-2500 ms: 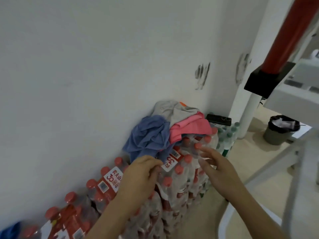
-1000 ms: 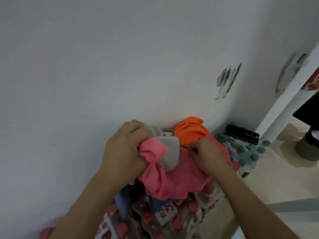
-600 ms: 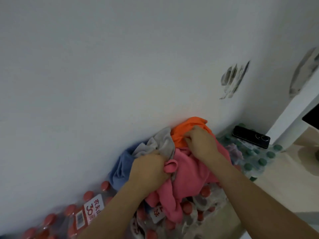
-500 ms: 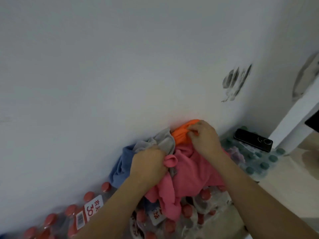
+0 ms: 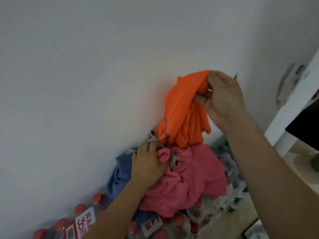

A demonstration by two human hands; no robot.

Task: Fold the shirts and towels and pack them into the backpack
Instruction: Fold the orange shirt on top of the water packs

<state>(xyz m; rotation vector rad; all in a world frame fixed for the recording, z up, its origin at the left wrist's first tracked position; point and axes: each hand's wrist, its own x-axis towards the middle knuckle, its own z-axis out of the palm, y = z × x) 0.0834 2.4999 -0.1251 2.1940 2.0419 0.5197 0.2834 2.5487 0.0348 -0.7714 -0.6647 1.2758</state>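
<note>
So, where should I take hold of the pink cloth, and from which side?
Probably its lower edge, coming from the near side. The pink cloth lies bunched on the bottle packs, and that edge hangs free over them, while the left hand covers its upper left and the orange cloth in the right hand dangles over its top.

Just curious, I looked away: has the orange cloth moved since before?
Yes. The right hand has lifted the orange cloth upward; it now hangs above the pink cloth on the bottle packs.

Smooth orange cloth (image 5: 179,107), fluffy pink towel (image 5: 188,183), glossy plastic-wrapped bottles (image 5: 82,221).
</note>
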